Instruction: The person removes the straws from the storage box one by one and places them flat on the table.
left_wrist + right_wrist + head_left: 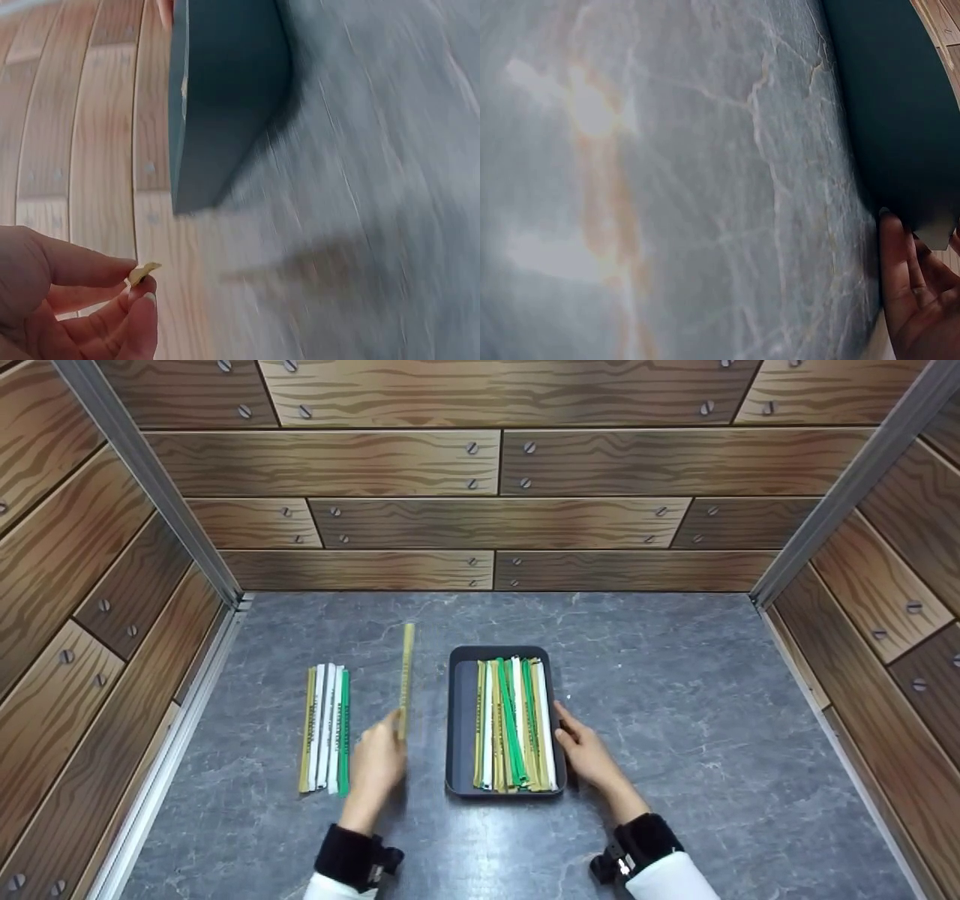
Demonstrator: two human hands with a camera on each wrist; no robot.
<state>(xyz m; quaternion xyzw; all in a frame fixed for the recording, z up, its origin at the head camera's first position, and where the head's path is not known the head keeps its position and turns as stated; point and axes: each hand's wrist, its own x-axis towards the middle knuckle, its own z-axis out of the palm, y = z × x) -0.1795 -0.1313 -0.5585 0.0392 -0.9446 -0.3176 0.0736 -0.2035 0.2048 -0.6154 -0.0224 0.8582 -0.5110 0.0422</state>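
Observation:
In the head view my left hand [378, 756] pinches one yellow-gold paper-wrapped stick [406, 675] near its lower end, between the tray and a row of sticks. The left wrist view shows the stick's end [142, 273] held between thumb and fingers of the left hand [82, 300]. A dark tray [463, 720] holds several gold, white and green sticks [513, 727], with bare floor along its left side. My right hand [592, 756] touches the tray's right wall, fingers fairly straight; in the right wrist view the hand [922, 300] rests against the tray wall [900, 112].
Left of my left hand lies a side-by-side row of sticks [326, 727], gold, white and green. The grey marbled surface [675, 682] is bounded by wood-patterned panels [495, 521] at the back and both sides, with metal rails [165, 727] along the edges.

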